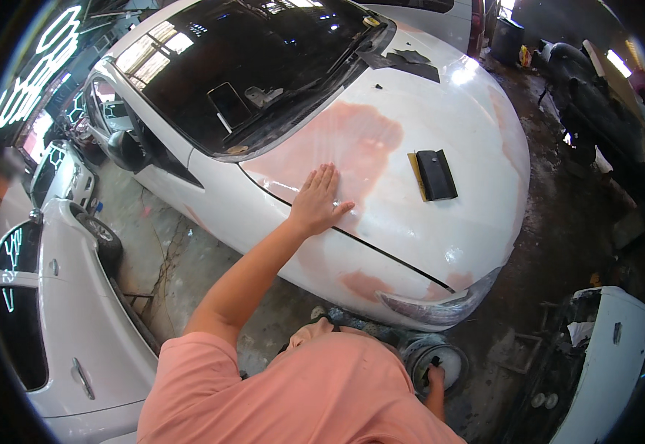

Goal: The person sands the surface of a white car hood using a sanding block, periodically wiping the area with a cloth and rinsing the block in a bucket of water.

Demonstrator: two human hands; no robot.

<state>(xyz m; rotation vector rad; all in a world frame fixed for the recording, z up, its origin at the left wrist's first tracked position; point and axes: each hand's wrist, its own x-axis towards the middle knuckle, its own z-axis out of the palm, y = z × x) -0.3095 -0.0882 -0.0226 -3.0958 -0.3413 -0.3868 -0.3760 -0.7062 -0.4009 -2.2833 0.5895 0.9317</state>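
left hand (318, 200) flat on white car hood (478, 140), fingers extended, gripping nothing. pink filler patch (371, 137) lies under fingertips and ahead, spreading toward windshield (241, 59); left hand nearer. right hand (436, 376) low at bucket (417, 359), fingers closed around dark object (435, 361), kind unclear.

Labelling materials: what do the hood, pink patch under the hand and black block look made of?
Hood: probably painted metal; glossy white with bright reflections.
Pink patch: possibly filler or primer; smooth, irregular-edged, shiny, maybe wet.
Black block: likely rubber or plastic; mostly dull, straight-edged.
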